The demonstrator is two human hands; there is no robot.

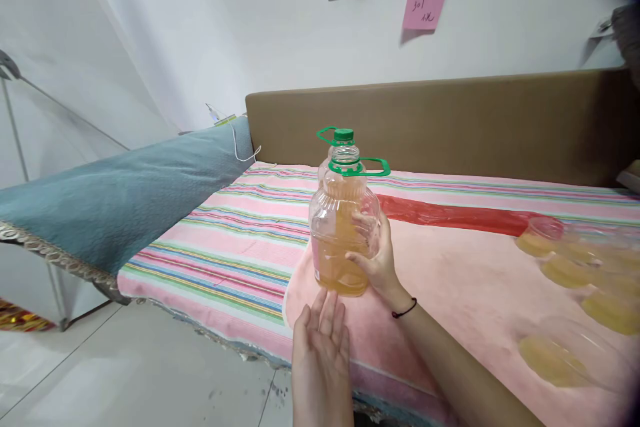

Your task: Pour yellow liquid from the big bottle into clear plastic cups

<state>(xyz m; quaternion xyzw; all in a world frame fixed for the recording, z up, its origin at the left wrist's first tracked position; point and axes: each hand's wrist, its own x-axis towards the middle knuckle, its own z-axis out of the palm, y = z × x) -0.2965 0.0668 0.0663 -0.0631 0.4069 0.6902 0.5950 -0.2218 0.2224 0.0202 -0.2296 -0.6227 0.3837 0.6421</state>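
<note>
A large clear plastic bottle [335,247] of yellowish liquid stands near the middle of the view, with a green ring handle [377,167] round its open neck. My right hand [381,260] grips it from the right side, fingers behind and thumb in front. Just below its base, my left hand [323,333] lies palm up with the fingers stretched out; whether the fingertips touch the bottle I cannot tell. Behind it, mostly hidden, is a second bottle [323,170] with a green cap [343,135] and its own green handle.
Several clear plastic bowls [553,350] of yellowish liquid sit at the right on a pink mat [450,280]. A strip of red plastic [450,213] lies behind the mat. A brown headboard [425,120] closes off the back; a blue padded rest [125,193] is on the left.
</note>
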